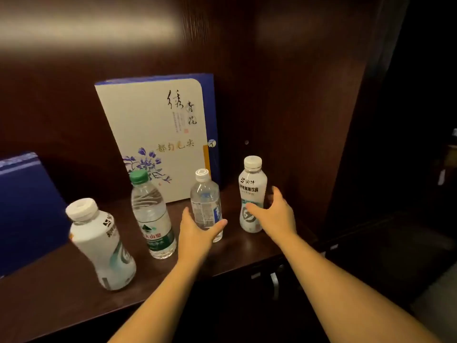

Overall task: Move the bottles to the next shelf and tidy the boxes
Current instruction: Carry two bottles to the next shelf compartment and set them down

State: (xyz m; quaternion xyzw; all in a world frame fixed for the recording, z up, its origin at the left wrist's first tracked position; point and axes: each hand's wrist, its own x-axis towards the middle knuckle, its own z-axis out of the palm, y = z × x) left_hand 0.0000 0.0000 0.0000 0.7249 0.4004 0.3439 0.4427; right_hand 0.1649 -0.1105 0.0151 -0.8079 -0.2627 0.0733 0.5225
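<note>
By shelf edge (247, 264): L hand (197, 231), clear bottle (205, 201)

Two forearms enter from the bottom edge of my feed, both bare from as far up as the frame shows: no sleeve, cuff or glove. Left hand (195, 231) bare; I see no ring or band on the thumb and fingers that show. Right hand (277, 214) also bare, wrist uncovered, no watch or strap. Fingernails too small and soft in the picture to note.
</note>
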